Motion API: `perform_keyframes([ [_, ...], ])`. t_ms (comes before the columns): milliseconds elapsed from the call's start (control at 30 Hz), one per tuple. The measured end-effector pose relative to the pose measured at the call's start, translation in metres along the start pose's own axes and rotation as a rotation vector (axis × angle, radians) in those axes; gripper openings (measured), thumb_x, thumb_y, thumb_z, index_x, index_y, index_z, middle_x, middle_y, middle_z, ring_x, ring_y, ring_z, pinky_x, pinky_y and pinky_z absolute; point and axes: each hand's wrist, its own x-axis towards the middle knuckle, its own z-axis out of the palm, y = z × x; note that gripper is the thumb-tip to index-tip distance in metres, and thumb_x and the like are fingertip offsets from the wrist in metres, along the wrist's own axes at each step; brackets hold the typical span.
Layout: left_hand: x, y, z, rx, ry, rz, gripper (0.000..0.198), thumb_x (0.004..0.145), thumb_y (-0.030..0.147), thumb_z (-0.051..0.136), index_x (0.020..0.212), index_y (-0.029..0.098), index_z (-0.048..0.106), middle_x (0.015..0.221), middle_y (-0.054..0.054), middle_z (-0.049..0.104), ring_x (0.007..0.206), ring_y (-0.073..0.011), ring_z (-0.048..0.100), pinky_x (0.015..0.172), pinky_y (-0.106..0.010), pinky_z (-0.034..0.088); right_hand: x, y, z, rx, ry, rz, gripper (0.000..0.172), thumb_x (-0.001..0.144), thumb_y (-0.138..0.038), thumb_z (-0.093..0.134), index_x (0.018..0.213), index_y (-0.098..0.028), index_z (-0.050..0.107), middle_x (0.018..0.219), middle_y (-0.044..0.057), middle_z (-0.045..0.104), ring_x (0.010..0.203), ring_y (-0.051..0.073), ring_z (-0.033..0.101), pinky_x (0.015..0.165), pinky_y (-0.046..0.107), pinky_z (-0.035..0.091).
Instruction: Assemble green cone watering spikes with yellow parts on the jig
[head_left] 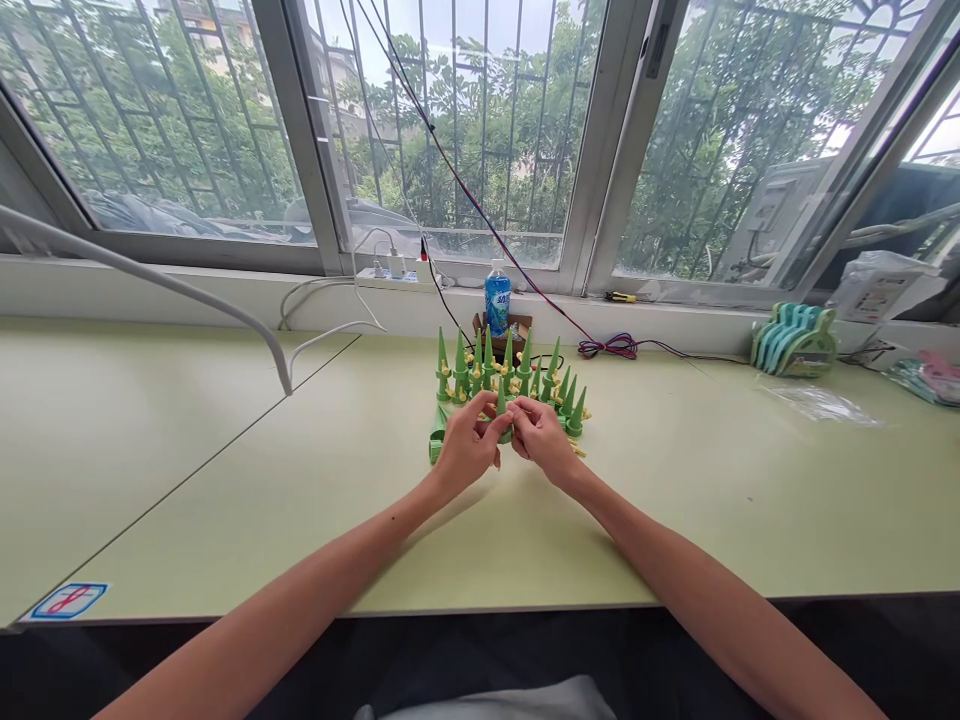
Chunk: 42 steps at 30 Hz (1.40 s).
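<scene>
My left hand (474, 435) is closed around a green plant-watering spike (502, 398), whose pointed tip stands up between the fingers. Against its right side, my right hand (538, 432) is pinched shut; whatever is in that pinch is too small and hidden to make out. Just beyond both hands stand several more green spikes (525, 360) in loose rows, points up, many with small yellow valves (477, 371) at their sides. A green tubular piece (436, 447) lies left of my left hand. Small yellow pieces (577, 450) rest by my right wrist.
Behind the spikes are a blue bottle (497, 298) and a small cardboard box (520, 324). Bundled cable (609, 346) lies right of them. Green hangers (795, 340) and clear plastic (825, 404) sit far right. A white cable (225, 297) arcs over the left of the pale table (300, 500).
</scene>
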Motion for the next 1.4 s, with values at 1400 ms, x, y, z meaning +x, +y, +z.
perform_keyframes([
  [1400, 0.002, -0.011, -0.003, 0.229, -0.036, 0.159, 0.013, 0.087, 0.032, 0.052, 0.093, 0.021, 0.052, 0.083, 0.001, 0.050, 0.041, -0.0021, 0.046, 0.035, -0.016, 0.040, 0.004, 0.007, -0.004, -0.305, 0.090, -0.066, 0.026, 0.086, -0.040, 0.043, 0.068, -0.022, 0.044, 0.048, -0.006, 0.035, 0.041, 0.011, 0.035, 0.044, 0.024, 0.028],
])
